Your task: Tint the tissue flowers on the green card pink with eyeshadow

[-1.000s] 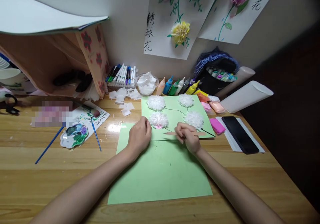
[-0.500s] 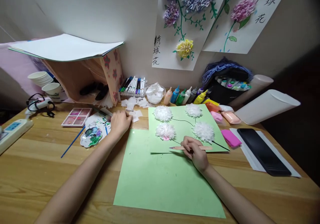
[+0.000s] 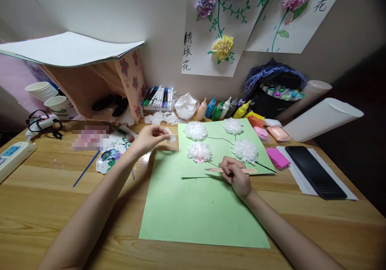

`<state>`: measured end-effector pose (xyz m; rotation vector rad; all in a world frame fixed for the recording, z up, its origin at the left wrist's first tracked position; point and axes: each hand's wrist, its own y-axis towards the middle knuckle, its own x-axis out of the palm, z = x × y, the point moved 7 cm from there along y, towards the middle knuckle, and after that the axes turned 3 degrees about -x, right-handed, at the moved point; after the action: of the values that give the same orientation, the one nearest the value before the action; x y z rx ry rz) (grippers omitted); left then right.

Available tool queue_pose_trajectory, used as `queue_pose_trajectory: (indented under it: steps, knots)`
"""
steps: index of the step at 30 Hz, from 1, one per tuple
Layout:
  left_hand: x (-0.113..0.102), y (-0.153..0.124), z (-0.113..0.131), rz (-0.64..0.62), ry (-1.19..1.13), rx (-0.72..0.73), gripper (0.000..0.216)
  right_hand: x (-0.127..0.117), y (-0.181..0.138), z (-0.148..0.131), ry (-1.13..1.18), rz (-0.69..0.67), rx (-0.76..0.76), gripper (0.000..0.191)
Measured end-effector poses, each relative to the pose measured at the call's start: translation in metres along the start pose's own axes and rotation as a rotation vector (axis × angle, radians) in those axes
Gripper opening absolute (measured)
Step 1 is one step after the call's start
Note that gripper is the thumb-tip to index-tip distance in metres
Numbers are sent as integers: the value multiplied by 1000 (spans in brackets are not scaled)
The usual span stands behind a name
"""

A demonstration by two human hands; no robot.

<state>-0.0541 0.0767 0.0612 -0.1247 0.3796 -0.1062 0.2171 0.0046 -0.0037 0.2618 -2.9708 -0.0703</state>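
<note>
Tissue in left hand, stick in right hand

Two bare forearms show, uncovered from the lower edge to the wrists. The left hand and the right hand are bare as well.

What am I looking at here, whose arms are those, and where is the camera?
No machine here: these are a person's two bare hands, filmed by a camera worn on their head that looks forward and down at a wooden table. The left hand pinches a white tissue scrap just left of a green card. The right hand grips a thin stick over that card's near edge. The card carries four white paper flowers and overlaps a bigger green sheet. Around them lie markers, paint bottles, a palette and a phone.
</note>
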Motion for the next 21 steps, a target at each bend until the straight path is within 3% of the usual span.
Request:
queue_pose_trajectory:
  steps: [4, 10, 15, 17, 21]
  knots:
    - [38, -18, 20, -224, 0, 39, 30, -2, -2, -5, -15, 25, -67, 22]
    - [93, -42, 26, -495, -30, 96, 21, 0, -8, -28, -63, 152, -305, 15]
    - [105, -43, 24, -419, -168, 105, 26, 22, -9, -29, -186, -2, -248, 13]
    - [110, -43, 20, -350, -185, 112, 25, 23, -7, -25, -142, -6, -226, 7]
    - [118, -47, 16, -208, -177, 149, 21, 18, -4, -17, -43, 44, -227, 25]
